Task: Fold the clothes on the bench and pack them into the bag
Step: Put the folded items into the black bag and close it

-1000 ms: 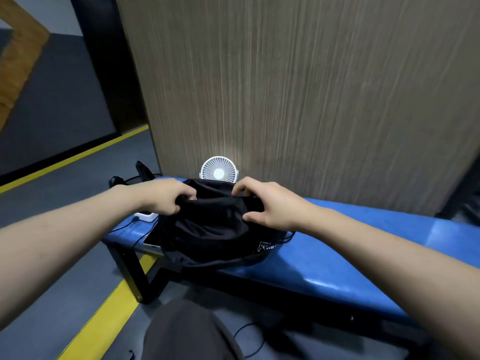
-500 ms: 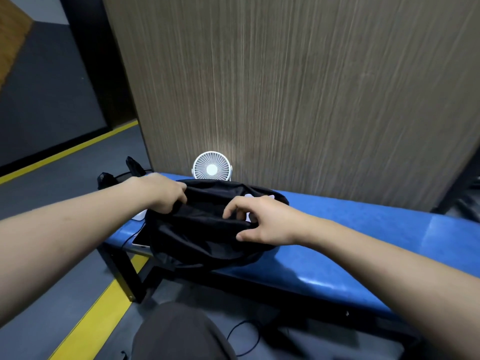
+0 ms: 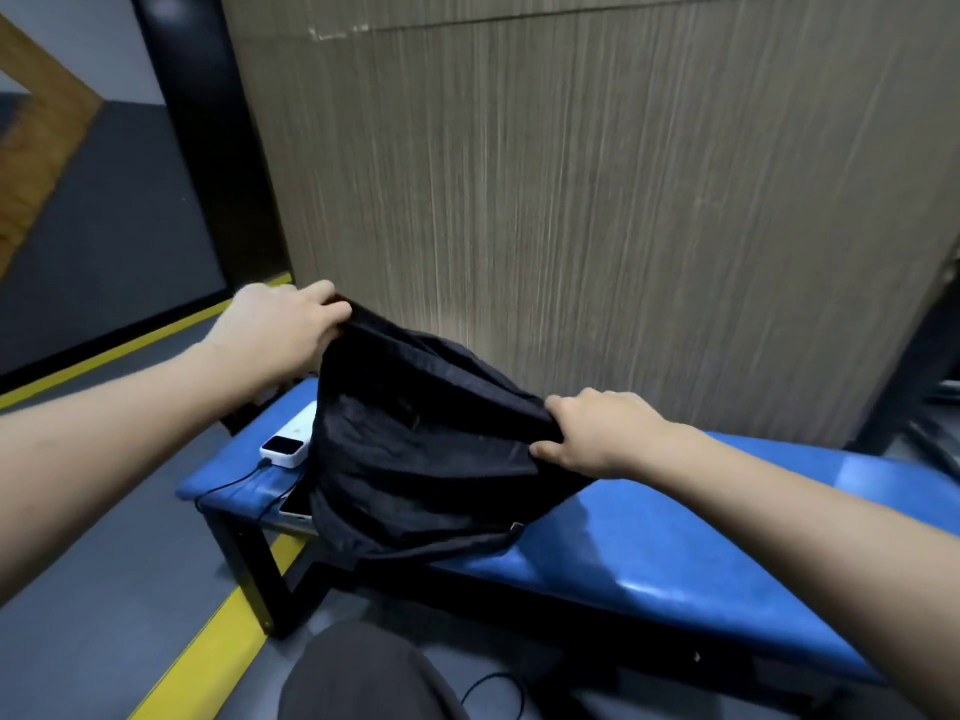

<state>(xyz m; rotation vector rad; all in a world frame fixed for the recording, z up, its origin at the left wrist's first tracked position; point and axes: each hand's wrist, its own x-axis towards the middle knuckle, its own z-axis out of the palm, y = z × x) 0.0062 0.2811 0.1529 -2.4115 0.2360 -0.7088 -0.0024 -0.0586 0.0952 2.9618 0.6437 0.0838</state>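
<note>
Above the blue counter (image 3: 649,543), a person's left hand (image 3: 275,330) and right hand (image 3: 597,433) each close their grip on the rim of a black bag (image 3: 415,449), stretching it apart; its base rests on the padding beside a white device (image 3: 284,449).

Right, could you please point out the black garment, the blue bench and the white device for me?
black garment (image 3: 415,449), head view, middle of the hanging cloth
blue bench (image 3: 675,553), head view, bare seat padding
white device (image 3: 284,449), head view, its top face
</note>
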